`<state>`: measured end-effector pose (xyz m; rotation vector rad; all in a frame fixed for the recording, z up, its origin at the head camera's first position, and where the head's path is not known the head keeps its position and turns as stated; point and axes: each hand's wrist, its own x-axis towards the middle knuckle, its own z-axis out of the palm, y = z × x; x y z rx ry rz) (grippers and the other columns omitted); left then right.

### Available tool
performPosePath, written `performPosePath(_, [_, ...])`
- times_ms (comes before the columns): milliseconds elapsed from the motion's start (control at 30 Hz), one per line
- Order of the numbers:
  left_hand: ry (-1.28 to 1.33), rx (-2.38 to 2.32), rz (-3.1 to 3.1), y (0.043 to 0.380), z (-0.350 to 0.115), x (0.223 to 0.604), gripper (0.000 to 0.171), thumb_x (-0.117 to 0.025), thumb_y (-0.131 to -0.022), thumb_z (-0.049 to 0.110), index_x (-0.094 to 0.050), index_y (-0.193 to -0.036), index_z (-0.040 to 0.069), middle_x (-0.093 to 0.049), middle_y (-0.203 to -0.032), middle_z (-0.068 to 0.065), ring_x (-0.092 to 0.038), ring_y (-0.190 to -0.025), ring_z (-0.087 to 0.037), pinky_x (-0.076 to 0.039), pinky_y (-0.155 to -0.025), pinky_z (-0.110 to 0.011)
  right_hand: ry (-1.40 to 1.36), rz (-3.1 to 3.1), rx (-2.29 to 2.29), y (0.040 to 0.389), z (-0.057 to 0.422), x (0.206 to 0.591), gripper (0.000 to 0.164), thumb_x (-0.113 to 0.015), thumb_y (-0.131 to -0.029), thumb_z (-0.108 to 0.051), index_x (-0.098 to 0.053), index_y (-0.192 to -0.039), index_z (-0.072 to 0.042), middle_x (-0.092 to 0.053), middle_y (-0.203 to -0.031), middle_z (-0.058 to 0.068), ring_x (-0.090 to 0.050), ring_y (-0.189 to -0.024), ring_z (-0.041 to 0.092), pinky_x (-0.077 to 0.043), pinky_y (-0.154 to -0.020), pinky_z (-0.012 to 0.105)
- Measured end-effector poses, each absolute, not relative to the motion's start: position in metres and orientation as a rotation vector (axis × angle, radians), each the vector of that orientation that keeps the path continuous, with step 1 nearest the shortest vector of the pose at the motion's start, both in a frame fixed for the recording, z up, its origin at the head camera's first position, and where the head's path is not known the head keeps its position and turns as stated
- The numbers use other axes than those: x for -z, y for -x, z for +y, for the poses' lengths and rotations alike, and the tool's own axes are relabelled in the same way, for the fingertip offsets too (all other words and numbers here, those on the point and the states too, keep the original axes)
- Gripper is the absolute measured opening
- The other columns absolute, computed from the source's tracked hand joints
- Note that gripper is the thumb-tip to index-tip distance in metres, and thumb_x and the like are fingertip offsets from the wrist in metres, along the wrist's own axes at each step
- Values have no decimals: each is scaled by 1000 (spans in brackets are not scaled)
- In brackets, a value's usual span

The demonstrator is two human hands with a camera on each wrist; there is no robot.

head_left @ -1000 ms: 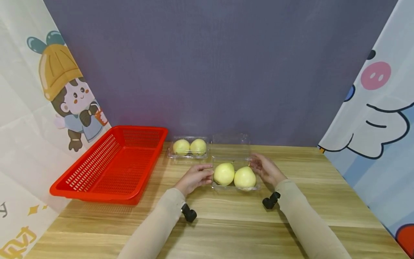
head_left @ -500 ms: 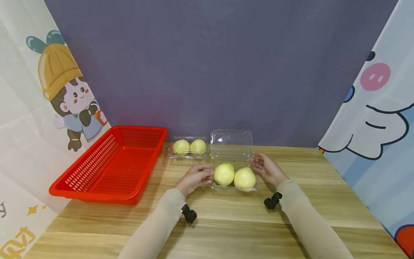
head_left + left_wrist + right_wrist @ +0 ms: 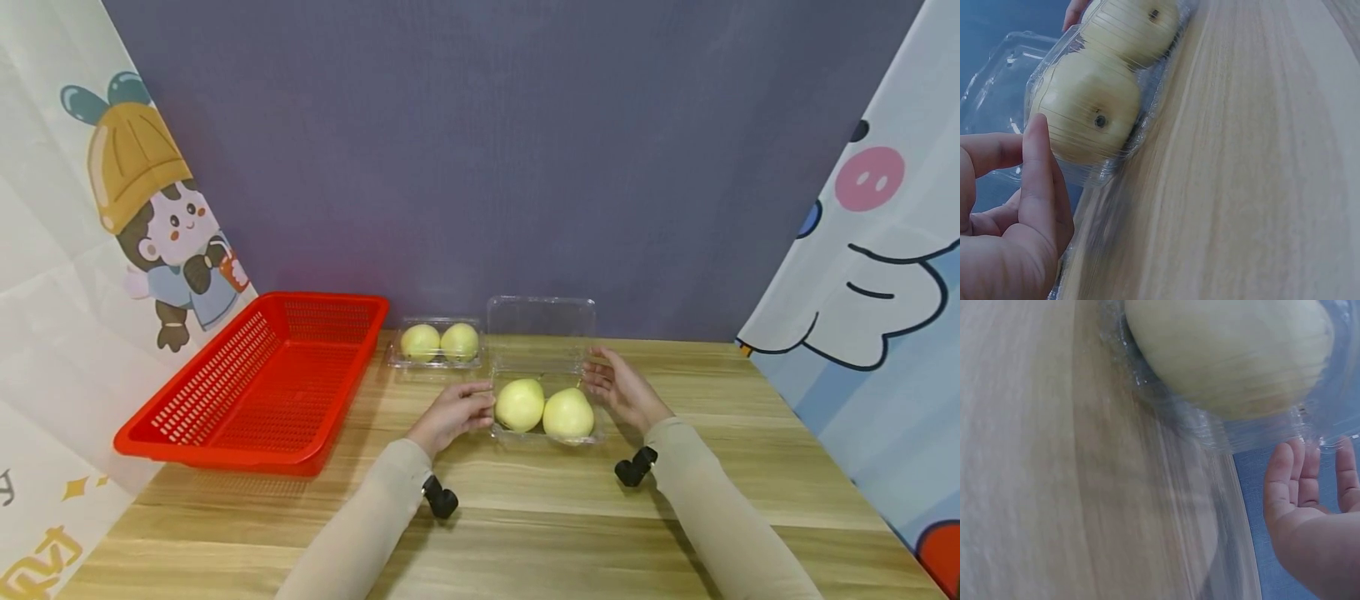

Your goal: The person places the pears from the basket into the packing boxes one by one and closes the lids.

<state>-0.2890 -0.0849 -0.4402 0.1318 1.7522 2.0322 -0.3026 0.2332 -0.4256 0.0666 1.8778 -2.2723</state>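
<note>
A clear plastic clamshell box [image 3: 512, 434] sits on the table with its lid [image 3: 542, 321] raised at the back. Inside are two pale yellow-green pears, the left pear [image 3: 520, 405] and the right pear [image 3: 567, 413]. My left hand [image 3: 452, 414] pinches the box's left side with bent fingers; the exact contact is partly hidden in the left wrist view, where a fingertip lies against the clear wall. On the other side, my right hand [image 3: 622, 387] has its fingers nearly straight. Their tips touch or lie very close to the box's back right edge.
A red perforated plastic basket [image 3: 341, 417] stands on the left of the wooden table [image 3: 525, 517]. Behind my left hand is a second, closed clear box [image 3: 397, 358] holding two pears. A dark grey backdrop [image 3: 480, 167] rises behind the table.
The lid has risen and tilted further back, its top edge now higher and wider. My right hand has shifted slightly up and right. My left hand has barely moved.
</note>
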Motion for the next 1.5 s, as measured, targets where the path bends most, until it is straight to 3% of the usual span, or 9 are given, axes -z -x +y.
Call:
performPosePath(433, [-137,-2041,1751,287,-85,440,50,-59,-100,6,-44,-147,-4,-60,-105,-13,-62,-82,-15,-57,-73,-22,-19,1883,2284,302,233,428,63,-40,-107,-46,-29,-147,1,-48,-121,7,-55,-103,16,-51,-93,28])
performPosePath(767, [-146,-2050,1743,287,-85,442,50,-61,-100,5,-45,-146,-4,-61,-108,-14,-64,-78,-13,-57,-73,-22,-29,1902,2275,299,234,426,50,-44,-105,-49,-42,-130,-6,-50,-119,6,-56,-105,19,-50,-93,30])
performPosePath(967, [-141,-2053,1739,287,-85,442,49,-61,-100,5,-46,-146,-4,-60,-114,-16,-65,-78,-13,-57,-74,-22,-26,1921,2266,299,234,427,38,-44,-107,-43,-47,-118,-6,-52,-113,6,-58,-101,17,-51,-92,28])
performPosePath(1267, [-125,-2054,1730,286,-85,440,48,-61,-99,3,-47,-145,-4,-59,-116,-16,-64,-78,-13,-57,-74,-22,-9,1948,2225,297,235,429,28,-43,-108,-32,-40,-120,-7,-48,-109,3,-57,-100,13,-50,-92,24])
performPosePath(1500, [-127,-2055,1735,286,-85,441,48,-61,-99,3,-47,-145,-5,-58,-121,-18,-64,-79,-14,-57,-75,-23,3,1918,2230,296,236,430,21,-46,-108,-27,-42,-119,-10,-48,-112,6,-58,-99,14,-50,-93,26])
